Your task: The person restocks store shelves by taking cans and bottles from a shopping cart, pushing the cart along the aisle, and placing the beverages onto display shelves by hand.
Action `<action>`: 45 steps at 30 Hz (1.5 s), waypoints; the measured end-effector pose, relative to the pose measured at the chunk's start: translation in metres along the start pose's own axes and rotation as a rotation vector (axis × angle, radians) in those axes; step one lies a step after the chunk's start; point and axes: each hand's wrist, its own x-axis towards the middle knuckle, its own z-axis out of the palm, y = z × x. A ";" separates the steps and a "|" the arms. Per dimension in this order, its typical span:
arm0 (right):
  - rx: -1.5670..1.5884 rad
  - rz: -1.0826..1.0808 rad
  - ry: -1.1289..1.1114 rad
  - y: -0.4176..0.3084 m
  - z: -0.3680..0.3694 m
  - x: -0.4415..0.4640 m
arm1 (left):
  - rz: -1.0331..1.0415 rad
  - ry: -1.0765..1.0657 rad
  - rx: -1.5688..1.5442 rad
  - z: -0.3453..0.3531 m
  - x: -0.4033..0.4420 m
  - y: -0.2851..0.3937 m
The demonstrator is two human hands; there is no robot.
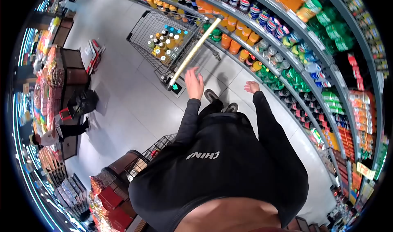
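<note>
Head: cart (139, 35) points up-left; handle (195, 52) slants up-right.

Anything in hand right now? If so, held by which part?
Nothing held. Left hand is open beside the cart handle, not wrapped around it; fingertip contact unclear. Right hand is open, no object visible in it.

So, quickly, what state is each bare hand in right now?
Left hand: open, empty, near the straight, pale-yellow cart handle.
Right hand: loosely open, empty.
</note>
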 end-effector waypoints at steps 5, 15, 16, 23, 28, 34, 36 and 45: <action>-0.064 -0.118 -0.161 -0.086 0.085 -0.004 | -0.077 0.121 0.334 -0.021 0.033 -0.046; -0.935 -1.082 0.478 -0.254 0.163 -0.002 | -0.195 0.042 0.370 -0.028 0.031 -0.093; -1.031 -1.082 0.403 -0.280 0.168 -0.012 | -0.206 0.072 0.338 -0.029 0.033 -0.092; -1.385 -1.362 0.038 -0.363 0.189 0.030 | -0.318 0.077 0.355 -0.038 0.049 -0.077; -1.475 -1.465 -0.099 -0.396 0.193 0.054 | -0.345 0.120 0.368 -0.032 0.055 -0.077; -1.664 -1.369 -0.274 -0.420 0.205 0.070 | -0.403 0.012 0.489 -0.037 0.071 -0.080; -1.575 -1.454 -0.257 -0.414 0.207 0.079 | -0.421 -0.057 0.504 -0.039 0.073 -0.084; -1.561 -1.339 -0.228 -0.422 0.239 0.093 | -0.466 -0.218 0.517 -0.051 0.100 -0.119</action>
